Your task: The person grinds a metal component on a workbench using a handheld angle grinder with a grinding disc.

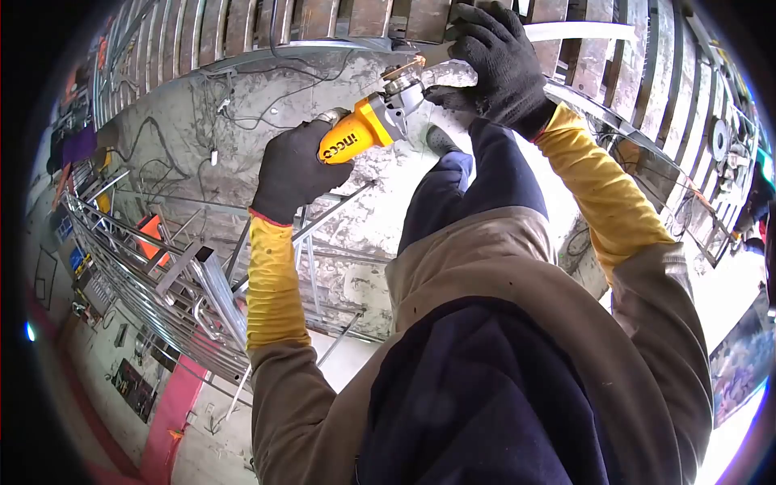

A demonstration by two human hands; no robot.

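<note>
My left hand [301,170], in a black glove, is wrapped round the yellow body of an angle grinder [356,136]. The grinder's head points up and right, its disc [398,79] right at the end of a flat metal bar [578,31]. An orange glow shows at that spot. My right hand [503,71], also gloved in black, has its fingers curled over the bar, with the thumb stretched toward the grinder head. The bar lies over a slatted metal bench [428,18], and part of it is hidden beneath the right hand.
Metal tubes [218,291] lie on a rack at the left, with an orange object [152,238] among them. Black cables [267,121] trail over the stained concrete floor [194,153]. A grey disc [719,140] sits at the bench's right end.
</note>
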